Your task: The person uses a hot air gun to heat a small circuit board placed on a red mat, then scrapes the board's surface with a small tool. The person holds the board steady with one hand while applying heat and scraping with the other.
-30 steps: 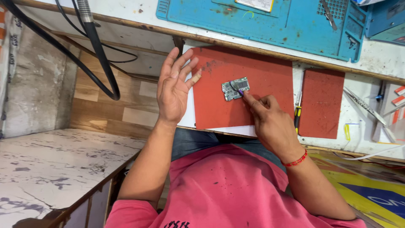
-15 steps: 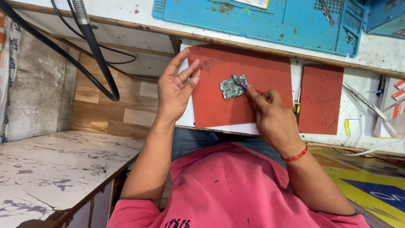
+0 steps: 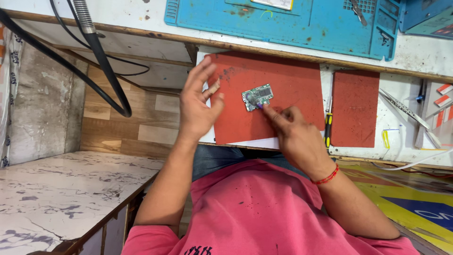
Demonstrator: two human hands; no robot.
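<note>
A small board gets worked on with a thin tool.

The board (image 3: 257, 96) lies flat on the red mat (image 3: 283, 80), near its middle. The right hand (image 3: 295, 137) pinches a small purple-tipped tool (image 3: 258, 106) and touches it to the board's lower edge. The left hand (image 3: 198, 101) hovers just beside the board with fingers spread, holding nothing. The work on the board looks under way; the next move likely needs a steady, gentle touch.

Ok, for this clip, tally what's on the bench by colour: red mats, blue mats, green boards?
Red mats: 2, the large red mat under the right hand and the small red mat beside it
Blue mats: 1, the blue mat at the back
Green circuit boards: 1, the circuit board
Total: 4
</note>
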